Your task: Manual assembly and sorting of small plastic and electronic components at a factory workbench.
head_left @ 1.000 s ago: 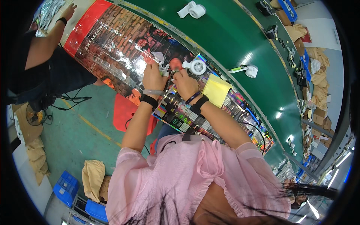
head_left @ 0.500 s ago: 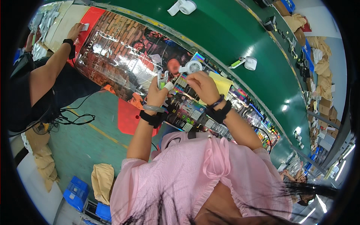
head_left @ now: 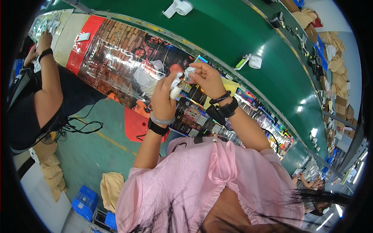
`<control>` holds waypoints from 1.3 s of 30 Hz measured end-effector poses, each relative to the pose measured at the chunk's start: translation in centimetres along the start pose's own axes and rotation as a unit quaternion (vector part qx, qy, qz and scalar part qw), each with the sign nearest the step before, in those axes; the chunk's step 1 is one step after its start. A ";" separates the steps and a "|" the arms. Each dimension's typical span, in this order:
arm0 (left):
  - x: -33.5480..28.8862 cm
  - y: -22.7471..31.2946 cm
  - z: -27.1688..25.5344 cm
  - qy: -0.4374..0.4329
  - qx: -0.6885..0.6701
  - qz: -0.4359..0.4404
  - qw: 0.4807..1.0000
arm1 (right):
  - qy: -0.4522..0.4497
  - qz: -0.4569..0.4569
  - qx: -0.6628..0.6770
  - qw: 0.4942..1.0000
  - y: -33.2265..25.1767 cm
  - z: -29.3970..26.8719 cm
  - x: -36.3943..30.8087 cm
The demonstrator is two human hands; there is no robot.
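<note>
My left hand [head_left: 163,98] is wrapped round a white, rounded handle-like piece [head_left: 175,90] of a small handheld fan. A dark gap shows near its upper end. My right hand [head_left: 210,80] pinches the pale round fan head [head_left: 189,73], held right beside the upper end of the white piece. Whether the two parts are joined is hidden by my fingers. Both hands are over the worktable, which is covered with a glossy printed sheet [head_left: 112,52].
A yellow paper [head_left: 232,86] lies beyond my right wrist. Across the table runs a green conveyor belt [head_left: 221,37], carrying a white-and-green fan [head_left: 250,62] and a white fan [head_left: 178,8]. At left, a co-worker's arm [head_left: 50,75] reaches over the table, near a white piece [head_left: 83,37].
The fan head lay past my hands; now my right hand pinches it beside my left hand's piece. The co-worker's hand has let go of a white piece and moved left.
</note>
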State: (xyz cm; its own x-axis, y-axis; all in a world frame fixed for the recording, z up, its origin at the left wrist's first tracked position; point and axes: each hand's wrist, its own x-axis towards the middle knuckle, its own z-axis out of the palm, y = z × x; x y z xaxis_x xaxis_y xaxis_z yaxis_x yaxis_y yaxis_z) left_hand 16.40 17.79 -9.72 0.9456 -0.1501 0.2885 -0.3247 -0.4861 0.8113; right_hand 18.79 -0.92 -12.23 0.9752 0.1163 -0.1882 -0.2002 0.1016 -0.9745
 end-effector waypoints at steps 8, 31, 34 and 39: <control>-0.9 6.0 1.1 -0.057 -0.320 -0.096 0.941 | 0.052 -0.078 -0.073 0.993 -3.5 -4.1 -6.8; -5.4 11.4 3.2 -0.218 -0.511 -0.254 0.792 | 0.152 -0.032 -0.101 0.983 -9.5 -0.8 -15.8; -5.7 11.6 3.0 -0.221 -0.495 -0.249 0.802 | 0.167 -0.043 -0.113 0.978 -9.1 -0.6 -15.8; -5.8 11.8 3.0 -0.226 -0.485 -0.251 0.807 | 0.179 -0.012 -0.144 0.973 -9.6 -0.3 -15.7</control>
State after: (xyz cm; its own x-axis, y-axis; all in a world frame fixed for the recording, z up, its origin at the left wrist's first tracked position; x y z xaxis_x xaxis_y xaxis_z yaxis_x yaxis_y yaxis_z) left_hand 7.16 10.33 -3.37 0.8008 -0.5498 -0.2375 0.4474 0.2856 0.8475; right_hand 5.43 -4.01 0.02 0.9601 -0.2388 -0.1454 -0.1926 -0.1880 -0.9631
